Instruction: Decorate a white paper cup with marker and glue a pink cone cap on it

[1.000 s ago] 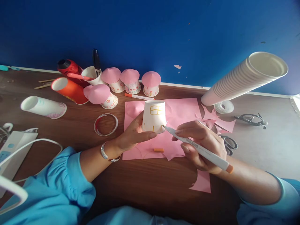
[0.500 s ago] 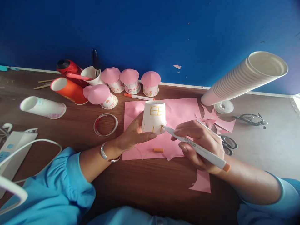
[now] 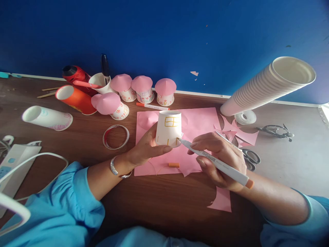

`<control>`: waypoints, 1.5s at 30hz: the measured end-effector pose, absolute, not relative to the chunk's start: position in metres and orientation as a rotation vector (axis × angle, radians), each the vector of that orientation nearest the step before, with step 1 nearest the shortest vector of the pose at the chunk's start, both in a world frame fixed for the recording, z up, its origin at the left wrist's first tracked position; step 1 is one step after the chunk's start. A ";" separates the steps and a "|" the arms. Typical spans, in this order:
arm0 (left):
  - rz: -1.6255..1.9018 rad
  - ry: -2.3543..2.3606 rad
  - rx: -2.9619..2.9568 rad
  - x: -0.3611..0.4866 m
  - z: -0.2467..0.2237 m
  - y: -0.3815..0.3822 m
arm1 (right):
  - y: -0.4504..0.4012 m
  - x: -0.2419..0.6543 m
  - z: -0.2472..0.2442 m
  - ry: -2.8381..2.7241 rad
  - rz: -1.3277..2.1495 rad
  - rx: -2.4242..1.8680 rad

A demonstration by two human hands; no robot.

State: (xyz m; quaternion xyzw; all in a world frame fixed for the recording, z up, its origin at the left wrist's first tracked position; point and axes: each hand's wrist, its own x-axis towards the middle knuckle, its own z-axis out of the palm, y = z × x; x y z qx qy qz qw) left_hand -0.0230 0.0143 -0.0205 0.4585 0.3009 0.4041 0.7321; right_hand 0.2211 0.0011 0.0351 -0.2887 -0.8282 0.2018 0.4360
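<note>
My left hand [image 3: 149, 147] is wrapped round a white paper cup [image 3: 168, 130], held upside down above pink paper. A window outline and short upright strokes in yellow-brown mark its side. Between the thumb and fingers of my right hand [image 3: 221, 159] is a white marker [image 3: 218, 164] with an orange end; its tip meets the cup's lower right side. Below the cup, an orange marker cap [image 3: 174, 165] lies on the pink sheet [image 3: 200, 120].
Decorated cups with pink cone tops [image 3: 166, 87] stand at the back. A tall cup stack [image 3: 267, 85] leans at the right, near scissors [image 3: 250, 157] and pink scraps [image 3: 246, 134]. Left are a tape roll [image 3: 116, 137], a red cup [image 3: 75, 99] and a power strip [image 3: 19, 164].
The rear end of the marker in my right hand has shifted very slightly right. My left hand and the cup look unmoved.
</note>
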 end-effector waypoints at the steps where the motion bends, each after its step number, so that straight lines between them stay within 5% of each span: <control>1: 0.889 0.659 1.008 -0.023 -0.021 0.014 | 0.001 0.221 0.035 -2.054 0.502 -0.715; 45: 0.857 0.872 1.158 -0.017 -0.002 0.012 | -0.003 0.220 0.035 -2.097 0.535 -0.648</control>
